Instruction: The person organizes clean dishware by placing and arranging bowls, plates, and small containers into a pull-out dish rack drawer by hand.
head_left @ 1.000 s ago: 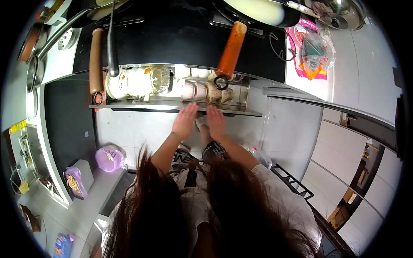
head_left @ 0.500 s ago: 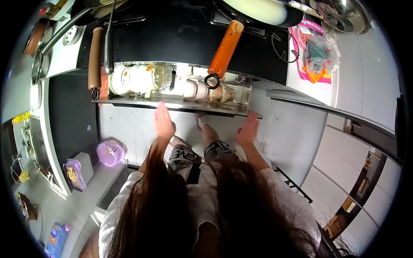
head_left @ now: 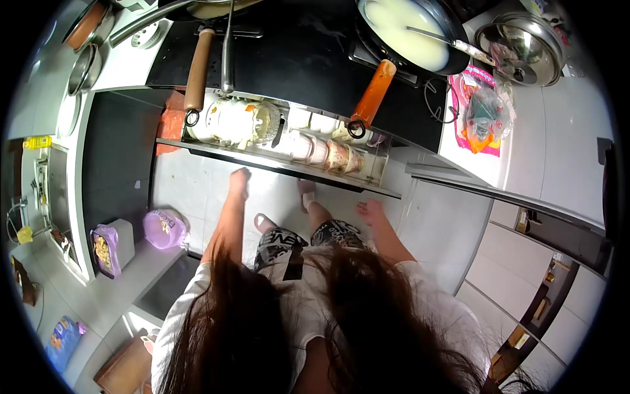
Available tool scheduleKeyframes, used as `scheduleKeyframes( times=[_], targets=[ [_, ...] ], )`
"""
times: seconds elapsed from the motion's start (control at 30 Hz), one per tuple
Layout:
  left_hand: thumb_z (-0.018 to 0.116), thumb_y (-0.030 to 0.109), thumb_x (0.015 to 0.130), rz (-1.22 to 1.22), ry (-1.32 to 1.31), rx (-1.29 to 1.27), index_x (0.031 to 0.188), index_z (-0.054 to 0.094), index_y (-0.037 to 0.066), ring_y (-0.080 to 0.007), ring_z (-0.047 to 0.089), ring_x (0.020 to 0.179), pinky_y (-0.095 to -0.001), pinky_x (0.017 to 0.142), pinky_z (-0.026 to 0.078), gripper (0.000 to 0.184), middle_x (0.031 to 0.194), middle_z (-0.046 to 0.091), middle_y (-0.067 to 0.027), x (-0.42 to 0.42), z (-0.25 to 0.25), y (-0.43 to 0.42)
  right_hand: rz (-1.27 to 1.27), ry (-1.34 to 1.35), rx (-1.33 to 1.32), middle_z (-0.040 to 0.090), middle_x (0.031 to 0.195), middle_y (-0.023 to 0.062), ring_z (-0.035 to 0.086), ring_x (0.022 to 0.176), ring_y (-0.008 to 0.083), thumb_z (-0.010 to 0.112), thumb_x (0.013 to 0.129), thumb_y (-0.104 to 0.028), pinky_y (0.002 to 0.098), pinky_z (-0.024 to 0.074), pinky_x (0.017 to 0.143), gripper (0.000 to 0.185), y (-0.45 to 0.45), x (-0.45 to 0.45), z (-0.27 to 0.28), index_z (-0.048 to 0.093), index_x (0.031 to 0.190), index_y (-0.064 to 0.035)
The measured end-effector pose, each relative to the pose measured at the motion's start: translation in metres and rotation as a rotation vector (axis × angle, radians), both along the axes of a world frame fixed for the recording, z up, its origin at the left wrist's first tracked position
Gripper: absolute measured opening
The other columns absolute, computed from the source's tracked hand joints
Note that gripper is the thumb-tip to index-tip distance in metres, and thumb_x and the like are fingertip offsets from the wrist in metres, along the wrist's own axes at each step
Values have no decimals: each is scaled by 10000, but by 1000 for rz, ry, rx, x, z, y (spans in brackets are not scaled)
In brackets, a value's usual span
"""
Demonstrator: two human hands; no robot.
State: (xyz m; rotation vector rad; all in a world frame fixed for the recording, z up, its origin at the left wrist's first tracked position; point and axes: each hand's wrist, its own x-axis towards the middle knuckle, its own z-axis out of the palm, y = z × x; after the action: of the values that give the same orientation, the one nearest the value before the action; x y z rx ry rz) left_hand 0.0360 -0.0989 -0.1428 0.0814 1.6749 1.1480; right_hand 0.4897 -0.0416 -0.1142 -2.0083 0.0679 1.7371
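Note:
My left hand [head_left: 240, 184] hangs just in front of the open drawer's left half, its fingers curled in and nothing showing in them. Lower and farther right, my right hand [head_left: 371, 211] is apart from the drawer, fingers loosely bent and separated, holding nothing. The pulled-out drawer [head_left: 275, 165] holds a glass jug [head_left: 265, 123], white dishes [head_left: 223, 125] and patterned paper cups [head_left: 337, 156] lying in a row. Above it, on the black stove, stands a pan of pale liquid [head_left: 400, 33] with an orange handle [head_left: 375, 95].
A second pan's brown handle [head_left: 199, 72] juts over the drawer's left end. A glass lid [head_left: 522, 49] and a plastic bag [head_left: 487, 115] lie on the right counter. On the left are a purple-lined bin [head_left: 164, 230] and a lined container [head_left: 108, 249].
Both hands have gone from flat, stretched fingers to bent ones. The right hand has dropped away from the drawer's edge. My view has shifted and tilted, showing more of the stove.

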Motion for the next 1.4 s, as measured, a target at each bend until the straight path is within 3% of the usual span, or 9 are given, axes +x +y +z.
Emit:
scheduleKeyframes(
  times=[0.13,0.33,0.77,0.87,1.0,1.1,1.2,1.3,1.4],
  targets=[
    [451,87,799,115,-519,37,930,550,9,-212,528,815,-320,741,372,182,893,584,-105,39,43,33,-64,378,75,540,957,209,543,976,332,447,825,3,413,480,833,91,16,-74,7,471,860,83],
    [491,111,805,254,-548,-34,995,514,7,-237,491,898,-338,838,343,218,980,560,-102,40,62,55,-225,407,18,500,906,182,534,968,336,466,836,6,413,456,896,81,37,-92,23,447,786,67],
    [433,-36,794,308,-621,131,865,468,43,-143,422,600,-253,530,350,112,774,497,-52,35,56,140,-85,569,199,583,830,129,585,815,233,441,859,-31,334,486,775,118,133,-96,54,511,895,57],
    [446,-47,780,336,-621,126,820,474,39,-148,420,583,-262,523,366,99,736,492,-55,32,49,164,-90,585,282,497,1028,192,450,1091,437,529,852,-124,487,340,1010,172,152,-89,34,477,898,33],
    [461,-45,764,367,-590,95,749,475,57,-151,397,559,-263,517,354,105,673,469,-53,37,57,186,-72,482,310,470,1101,209,393,1151,448,489,884,-177,517,341,1001,222,166,-107,75,462,905,42],
    [464,-40,763,365,-673,107,735,467,61,-147,367,543,-260,520,343,105,667,462,-52,33,49,195,-19,491,235,592,987,100,576,920,203,412,913,-103,328,464,827,202,176,-107,78,518,1045,8],
    [440,-60,769,346,-694,199,744,469,53,-143,376,550,-251,533,355,120,690,470,-48,33,47,200,15,558,322,595,975,102,574,908,218,433,923,-161,360,465,824,202,182,-104,64,531,1039,-28],
    [423,-76,770,400,-709,206,753,477,51,-146,388,561,-250,544,367,139,710,480,-46,34,42,210,-65,586,403,581,1058,211,524,1039,369,528,854,-189,469,334,1024,255,188,-102,50,566,915,56],
    [411,-81,773,427,-696,248,759,482,50,-148,398,570,-245,545,377,150,720,489,-44,37,43,217,20,1158,537,605,1069,174,541,1038,323,547,845,-196,458,285,1056,252,193,-87,26,614,920,36]
  ],
)
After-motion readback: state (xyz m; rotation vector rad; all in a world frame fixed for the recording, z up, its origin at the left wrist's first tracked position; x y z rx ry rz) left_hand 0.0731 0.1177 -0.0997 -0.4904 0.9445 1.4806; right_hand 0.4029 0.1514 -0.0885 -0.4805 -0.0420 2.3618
